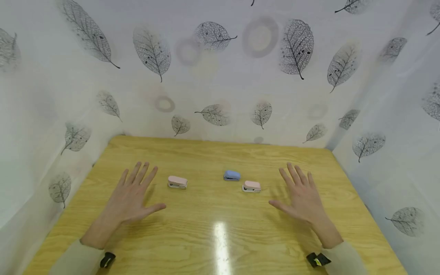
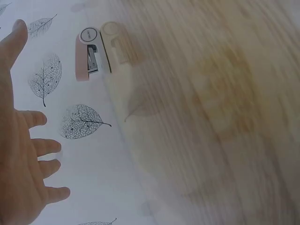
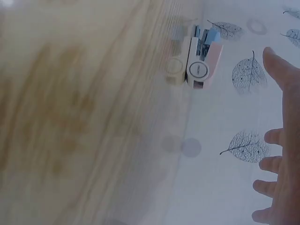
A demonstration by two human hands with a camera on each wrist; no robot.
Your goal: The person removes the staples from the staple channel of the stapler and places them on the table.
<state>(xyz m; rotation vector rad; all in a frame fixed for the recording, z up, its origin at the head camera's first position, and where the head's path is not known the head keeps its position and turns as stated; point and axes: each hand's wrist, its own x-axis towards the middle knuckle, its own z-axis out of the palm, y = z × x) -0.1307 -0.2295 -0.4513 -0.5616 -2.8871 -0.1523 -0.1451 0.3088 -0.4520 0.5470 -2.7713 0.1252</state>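
Both hands are held over the wooden table with fingers spread and nothing in them. My left hand (image 1: 128,200) is left of a pink stapler (image 1: 177,182), its thumb pointing inward below it. In the left wrist view that pink stapler (image 2: 88,55) shows its round hinge and metal inside. To the right, my right hand (image 1: 302,198) has its thumb near a second pink stapler (image 1: 252,186). A small blue stapler (image 1: 232,175) sits just behind and left of that one. In the right wrist view the pink stapler (image 3: 202,65) partly covers the blue stapler (image 3: 212,35).
The glossy wooden table (image 1: 206,210) carries a bright light reflection near its front. A white sheet (image 1: 233,76) printed with grey leaves stands behind the table and along both sides. Black straps (image 1: 107,260) sit at both wrists beside light sleeves.
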